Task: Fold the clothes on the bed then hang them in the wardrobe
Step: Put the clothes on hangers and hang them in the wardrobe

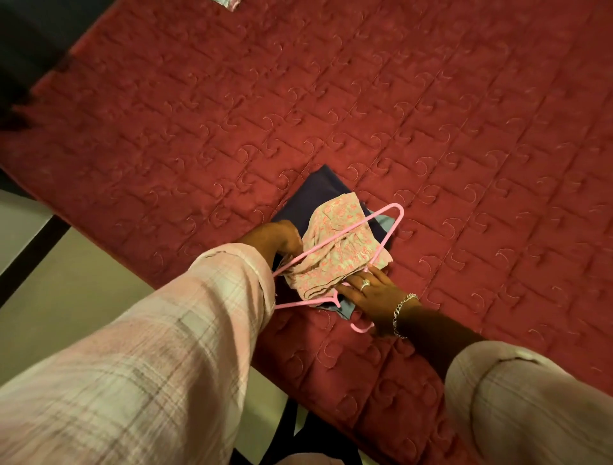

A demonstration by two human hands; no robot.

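Observation:
A folded pink floral garment (341,252) is threaded through a pink plastic hanger (388,229) near the bed's front edge. It lies on a folded dark blue garment (311,195), with a light blue piece (338,307) under it. My left hand (275,240) grips the floral cloth at the hanger's left corner, fingers curled out of sight. My right hand (373,297), with a ring and a bracelet, lies flat on the cloth's near edge and the hanger's neck, fingers straight. The hanger's hook (361,328) pokes out under that hand.
The red quilted bedspread (398,99) fills most of the view. A scrap of patterned cloth (229,3) shows at the top edge. Pale floor (66,298) and a dark bed frame strip (30,255) lie to the left.

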